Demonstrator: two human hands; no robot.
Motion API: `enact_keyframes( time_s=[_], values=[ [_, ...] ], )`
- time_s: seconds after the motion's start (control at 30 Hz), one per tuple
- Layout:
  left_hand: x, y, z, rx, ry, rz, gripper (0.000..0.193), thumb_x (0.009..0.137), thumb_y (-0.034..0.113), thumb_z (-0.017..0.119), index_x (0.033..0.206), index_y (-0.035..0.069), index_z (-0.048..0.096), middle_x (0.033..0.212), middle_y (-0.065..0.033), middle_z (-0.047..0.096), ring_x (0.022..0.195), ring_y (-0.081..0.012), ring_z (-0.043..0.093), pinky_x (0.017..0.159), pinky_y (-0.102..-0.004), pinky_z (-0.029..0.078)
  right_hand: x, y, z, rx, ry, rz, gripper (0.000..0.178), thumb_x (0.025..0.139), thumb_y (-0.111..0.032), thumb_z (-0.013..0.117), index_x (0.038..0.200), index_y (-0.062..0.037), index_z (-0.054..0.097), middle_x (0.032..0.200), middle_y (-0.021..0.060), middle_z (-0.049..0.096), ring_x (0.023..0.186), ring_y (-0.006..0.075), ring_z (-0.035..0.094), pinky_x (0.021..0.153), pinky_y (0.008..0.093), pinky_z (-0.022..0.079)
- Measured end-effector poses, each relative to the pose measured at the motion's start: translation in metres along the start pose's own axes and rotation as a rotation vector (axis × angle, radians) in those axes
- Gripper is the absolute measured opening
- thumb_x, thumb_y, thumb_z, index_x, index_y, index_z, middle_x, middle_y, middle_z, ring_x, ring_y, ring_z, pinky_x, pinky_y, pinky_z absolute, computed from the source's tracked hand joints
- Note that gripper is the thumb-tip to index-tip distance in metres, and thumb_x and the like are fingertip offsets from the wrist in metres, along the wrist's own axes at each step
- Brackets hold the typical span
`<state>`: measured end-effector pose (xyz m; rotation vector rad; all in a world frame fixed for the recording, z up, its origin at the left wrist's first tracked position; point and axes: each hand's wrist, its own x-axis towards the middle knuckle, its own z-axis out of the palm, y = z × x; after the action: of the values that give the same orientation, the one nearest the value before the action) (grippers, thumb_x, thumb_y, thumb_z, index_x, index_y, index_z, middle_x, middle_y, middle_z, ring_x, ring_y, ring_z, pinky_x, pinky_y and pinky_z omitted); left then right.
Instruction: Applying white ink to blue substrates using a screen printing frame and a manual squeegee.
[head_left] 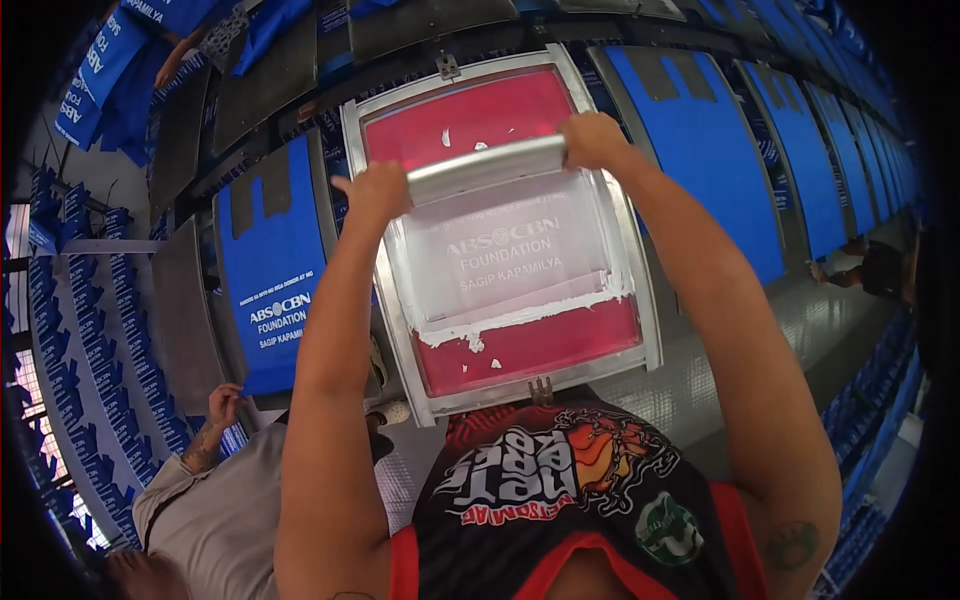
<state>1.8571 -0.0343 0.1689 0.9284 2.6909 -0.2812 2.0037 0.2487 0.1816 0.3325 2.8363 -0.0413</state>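
My left hand [378, 192] and my right hand [595, 140] are closed round the two ends of a squeegee [485, 172] with a long pale metal handle. It lies across the upper half of a metal-framed printing screen [530, 376]. The screen's mesh is red at top and bottom, with a pale printed-lettering area in the middle. A thick ridge of white ink [510, 316] runs across below the lettering, with small blobs around it. What lies under the screen is mostly hidden, and so is the squeegee's blade edge.
Blue fabric pieces with handle cut-outs lie on dark boards to the right [690, 170] and left [268, 265]. At left, a person in a grey shirt [225, 500] touches a blue piece. Another person [885, 272] is at far right. Rows of blue pieces [110, 330] hang along the left.
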Motion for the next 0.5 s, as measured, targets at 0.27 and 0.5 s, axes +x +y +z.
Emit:
enact_keyframes(
  time_s=[0.27, 0.5],
  values=[
    [0.024, 0.056, -0.021, -0.324, 0.155, 0.317, 0.049, 0.06, 0.027, 0.084, 0.101, 0.007, 0.07, 0.097, -0.0174, 0.069, 0.091, -0.0325, 0.067, 0.084, -0.044, 0.05, -0.179, -0.081, 0.061, 0.967, -0.026, 0.204, 0.035, 0.088, -0.036, 0.061, 0.093, -0.0013, 0.067, 0.084, 0.0156, 0.067, 0.081, 0.0246, 0.064, 0.074, 0.0371, 0.049],
    [0.031, 0.056, -0.062, -0.318, 0.189, 0.37, 0.049, 0.064, 0.032, 0.081, 0.105, 0.01, 0.069, 0.098, -0.0147, 0.069, 0.095, -0.0335, 0.064, 0.086, -0.0408, 0.049, -0.309, -0.155, 0.212, 1.421, -0.389, 0.32, 0.043, 0.086, -0.041, 0.063, 0.089, 0.0014, 0.071, 0.077, 0.0139, 0.069, 0.071, 0.0186, 0.066, 0.068, 0.032, 0.051]
  ],
)
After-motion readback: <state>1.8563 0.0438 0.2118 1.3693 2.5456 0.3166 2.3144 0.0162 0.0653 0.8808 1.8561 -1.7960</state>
